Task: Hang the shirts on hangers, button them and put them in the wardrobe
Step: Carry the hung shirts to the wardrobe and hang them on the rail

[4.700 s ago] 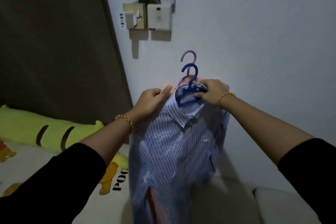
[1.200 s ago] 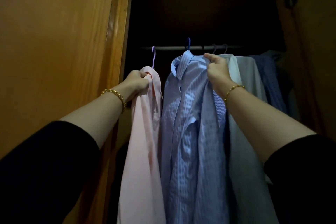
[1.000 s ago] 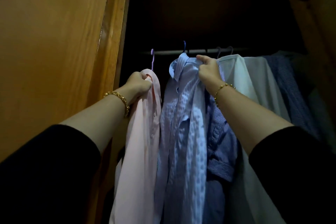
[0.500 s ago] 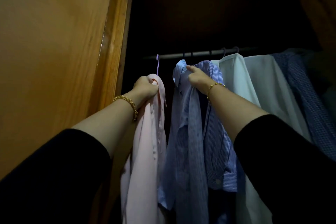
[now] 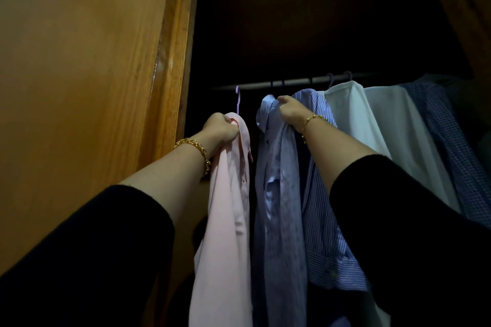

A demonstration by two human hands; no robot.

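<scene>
gap: pink shirt (image 5: pixel 225 207) / blue shirt (image 5: pixel 279 194) | right: rail (image 5: pixel 295 82) packed | left: wardrobe panel (image 5: pixel 170 74)

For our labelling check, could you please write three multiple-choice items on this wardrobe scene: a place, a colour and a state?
1. Where is the pale pink shirt among the shirts? A) leftmost, beside the wooden door B) middle C) rightmost
2. What colour is the plastic hanger hook above it? A) red B) lilac C) green
3. What is the left hand doing? A) hanging open B) gripping the pink shirt C) touching the rail
1 A: only the door lies left of it. 2 B: it shows lilac. 3 B: fingers curl into its fabric.
</scene>
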